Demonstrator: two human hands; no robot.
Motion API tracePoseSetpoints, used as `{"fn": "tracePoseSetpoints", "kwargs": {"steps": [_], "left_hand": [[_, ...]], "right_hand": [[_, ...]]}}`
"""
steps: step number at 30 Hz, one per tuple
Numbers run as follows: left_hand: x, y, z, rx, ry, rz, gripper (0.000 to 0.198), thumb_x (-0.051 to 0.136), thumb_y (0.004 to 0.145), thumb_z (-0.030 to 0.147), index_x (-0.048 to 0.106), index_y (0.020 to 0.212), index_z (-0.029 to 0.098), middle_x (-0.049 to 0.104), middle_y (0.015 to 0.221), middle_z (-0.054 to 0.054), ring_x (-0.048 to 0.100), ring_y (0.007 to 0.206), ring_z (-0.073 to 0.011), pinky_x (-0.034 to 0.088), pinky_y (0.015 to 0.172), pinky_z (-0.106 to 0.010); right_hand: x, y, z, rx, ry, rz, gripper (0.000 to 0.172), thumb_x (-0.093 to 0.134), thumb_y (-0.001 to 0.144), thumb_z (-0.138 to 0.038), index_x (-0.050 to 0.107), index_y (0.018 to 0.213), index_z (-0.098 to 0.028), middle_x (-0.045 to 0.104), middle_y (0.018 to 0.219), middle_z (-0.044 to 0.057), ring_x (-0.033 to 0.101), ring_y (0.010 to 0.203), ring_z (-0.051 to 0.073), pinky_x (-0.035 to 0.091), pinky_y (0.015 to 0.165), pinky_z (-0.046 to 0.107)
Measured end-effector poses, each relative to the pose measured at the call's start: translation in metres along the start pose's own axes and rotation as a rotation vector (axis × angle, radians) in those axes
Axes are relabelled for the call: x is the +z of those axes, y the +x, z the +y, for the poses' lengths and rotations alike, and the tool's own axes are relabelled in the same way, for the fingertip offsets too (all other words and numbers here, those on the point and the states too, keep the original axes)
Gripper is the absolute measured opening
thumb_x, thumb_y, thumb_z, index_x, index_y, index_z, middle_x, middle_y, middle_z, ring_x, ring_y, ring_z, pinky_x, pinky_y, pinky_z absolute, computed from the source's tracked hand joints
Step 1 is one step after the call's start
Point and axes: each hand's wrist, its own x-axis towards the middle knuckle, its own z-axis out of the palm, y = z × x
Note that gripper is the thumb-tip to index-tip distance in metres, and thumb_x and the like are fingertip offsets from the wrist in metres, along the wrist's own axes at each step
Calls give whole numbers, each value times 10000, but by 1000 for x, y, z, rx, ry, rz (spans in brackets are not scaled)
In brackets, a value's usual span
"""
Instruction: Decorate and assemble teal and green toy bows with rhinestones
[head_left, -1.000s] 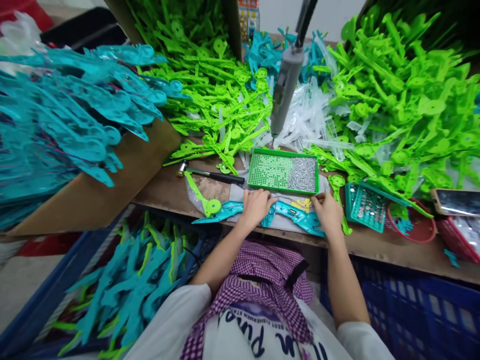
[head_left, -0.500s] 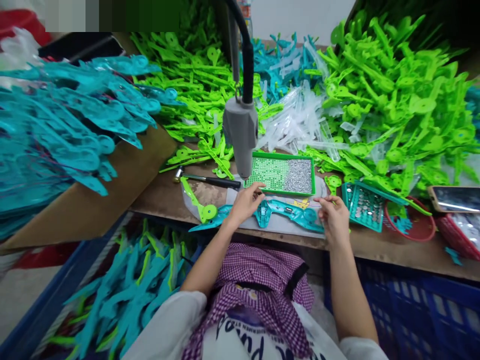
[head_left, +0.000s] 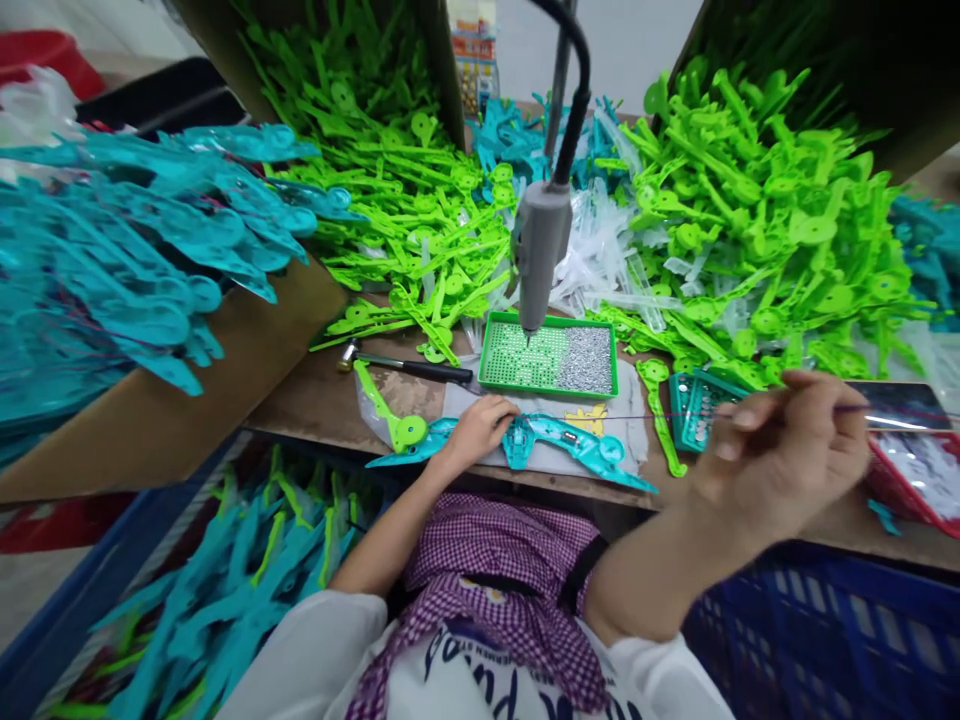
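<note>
A long teal plastic part (head_left: 574, 440), with two arms and a blocky middle, lies across a grey cloth at the front of the bench. My left hand (head_left: 482, 430) is closed, its fingertips pressed on the part just left of the middle block. A thin dark-red wire (head_left: 645, 416) runs taut from near those fingertips to the right. My right hand (head_left: 787, 455) is raised over the bench's right side, fingers pinched on the wire, whose end trails past the hand. Above the screw tray hangs a grey electric screwdriver (head_left: 544, 245), touched by neither hand.
A green tray (head_left: 491, 375) of small screws sits behind the teal part, with a hammer (head_left: 420, 368) to its left. Heaps of lime-green parts (head_left: 795, 230) fill the back. Teal parts (head_left: 135, 240) pile at left. A teal tray (head_left: 682, 425) and red basket (head_left: 911, 505) stand at right.
My right hand has moved far right and up from the part's right end, drawing the wire out straight. My left hand stays by the middle block, its fingers lowered onto the part.
</note>
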Motion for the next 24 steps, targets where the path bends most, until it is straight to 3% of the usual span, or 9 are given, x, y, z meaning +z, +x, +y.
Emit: {"fn": "tracePoseSetpoints", "kwargs": {"steps": [2,4,6,9,11,12,15,19,24], "left_hand": [[-3,-3,1,26,-2,-50,212,451,933,178,653,989,215,672,981,-62,610,967,-198,492,893,-358],[-9,-12,9,17,22,-30,232,449,941,197,648,1056,226,661,1078,-76,605,1034,-210,486,930,-381],[-16,-25,24,-16,61,78,296,472,942,242,588,1215,244,589,1265,-104,554,1166,-240,453,994,-427],[-26,-41,59,-14,46,225,462,491,941,269,424,1397,302,488,1406,-106,459,1296,-244,378,1081,-454],[-32,-39,82,74,-23,108,439,438,964,262,420,1400,313,522,1387,-84,445,1317,-233,322,1119,-465],[-35,-34,91,97,-61,32,403,403,979,259,451,1377,300,565,1343,-75,469,1294,-228,297,1129,-479],[-45,-7,106,66,-187,-140,316,368,997,300,603,1196,227,680,1116,-64,603,1072,-196,424,1001,-394],[-54,33,110,46,-267,-157,296,444,973,346,687,930,182,687,886,-45,620,836,-160,470,758,-270],[-27,67,110,117,-511,-157,207,591,900,318,729,916,164,734,848,-37,641,729,-134,474,650,-229]], "right_hand": [[13,0,15,56,-9,-126,143,605,859,-358,636,814,-226,439,507,-85,334,372,54,218,340,191],[11,-5,38,176,-138,-349,185,619,849,-389,648,907,-216,453,555,-77,365,418,52,259,379,187],[-3,-16,59,262,-311,-563,258,543,894,-437,655,928,-207,467,561,-61,389,445,68,282,405,202],[-24,-41,72,334,-456,-1060,385,454,931,-478,631,737,-195,493,526,-35,441,474,99,331,452,234],[-29,-55,69,370,-466,-1343,405,441,939,-474,596,694,-191,507,536,-31,461,502,104,356,501,242],[-29,-59,65,400,-469,-1408,406,429,945,-473,585,702,-188,506,544,-33,461,515,101,357,519,240],[-30,-54,55,510,-471,-1308,403,441,932,-504,555,724,-178,473,565,-43,421,525,85,323,511,222],[-45,-32,52,592,-373,-1039,342,615,826,-517,586,839,-177,524,658,-37,413,516,66,305,471,207],[-60,-23,66,642,-283,-659,355,616,811,-530,574,762,-181,433,503,-69,303,394,47,202,383,202]]}}
